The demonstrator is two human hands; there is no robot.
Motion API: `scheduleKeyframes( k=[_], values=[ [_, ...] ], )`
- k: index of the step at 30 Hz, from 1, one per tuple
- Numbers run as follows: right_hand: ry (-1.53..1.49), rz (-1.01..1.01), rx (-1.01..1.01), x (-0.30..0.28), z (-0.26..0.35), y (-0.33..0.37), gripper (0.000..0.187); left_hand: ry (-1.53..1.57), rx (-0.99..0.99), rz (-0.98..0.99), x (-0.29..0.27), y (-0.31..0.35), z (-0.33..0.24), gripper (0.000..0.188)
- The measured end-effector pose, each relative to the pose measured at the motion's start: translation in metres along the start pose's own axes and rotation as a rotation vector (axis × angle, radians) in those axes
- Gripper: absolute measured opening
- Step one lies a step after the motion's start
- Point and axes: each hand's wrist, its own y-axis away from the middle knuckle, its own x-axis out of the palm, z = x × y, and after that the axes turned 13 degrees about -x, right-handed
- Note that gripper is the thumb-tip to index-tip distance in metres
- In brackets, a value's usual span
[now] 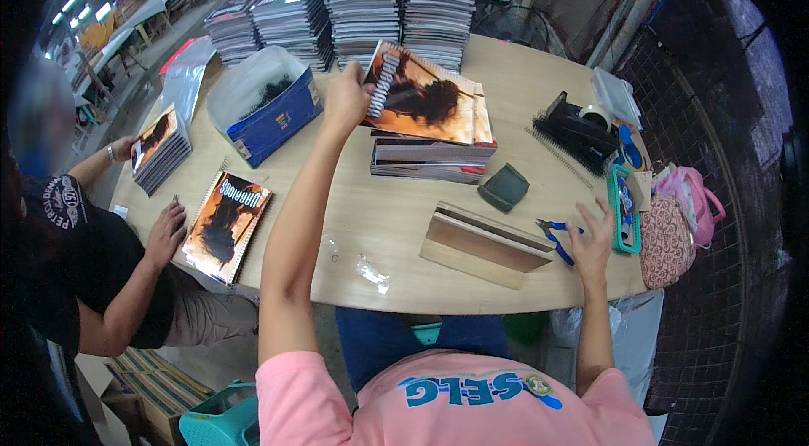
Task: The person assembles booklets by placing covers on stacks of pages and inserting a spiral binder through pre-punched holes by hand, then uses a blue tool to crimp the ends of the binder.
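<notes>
The table (362, 227) supports the work. A co-worker (93, 244) occupies its left side, one hand at a small stack (162, 163). Four tall stacks (364, 24) of books stand toward the far edge. The blue box (282, 121) sits before them, left of centre. The pile (430, 163) of books is right of the box. The wooden stand (484, 252) is set nearer the person. The book (434, 104) is located over the pile, cover facing up; whether it rests there cannot be told. The green basket (625, 247) stands near the right edge. The left hand (347, 100) grips the book by its left end. The right hand (594, 235) has its fingers spread wide, between stand and basket. The block (504, 188) lies between pile and stand. The pliers (559, 250) lie just beside the right hand; contact cannot be confirmed.
</notes>
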Motion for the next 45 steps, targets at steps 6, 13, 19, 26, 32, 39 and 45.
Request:
scheduleKeyframes(
  k=[6, 13, 19, 26, 32, 39, 45],
  values=[
    [-1.053, -0.311, 0.117, -0.018, 0.101, -0.105, 0.039, 0.785, 0.136, 0.265, -0.059, 0.094, -0.080, 0.015],
    [-1.012, -0.152, -0.004, 0.006, 0.159, -0.100, 0.015, 0.934, -0.136, 0.546, -0.046, 0.137, -0.006, 0.036],
    [-0.915, -0.073, -0.090, 0.033, 0.155, -0.090, 0.015, 0.968, -0.219, 0.500, -0.022, 0.147, 0.026, 0.038],
    [-0.846, -0.058, -0.176, 0.042, 0.157, -0.093, 0.018, 0.950, -0.245, 0.502, -0.032, 0.146, 0.031, 0.034],
    [-0.831, -0.054, -0.165, 0.031, 0.165, -0.091, 0.021, 0.937, -0.204, 0.443, -0.030, 0.149, 0.035, 0.040],
    [-0.815, -0.017, -0.169, 0.021, 0.166, -0.092, 0.021, 0.946, -0.208, 0.530, -0.029, 0.149, 0.040, 0.036],
    [-0.855, -0.088, -0.146, 0.019, 0.154, -0.086, 0.023, 0.951, -0.197, 0.540, -0.020, 0.148, 0.023, 0.041]
  ],
)
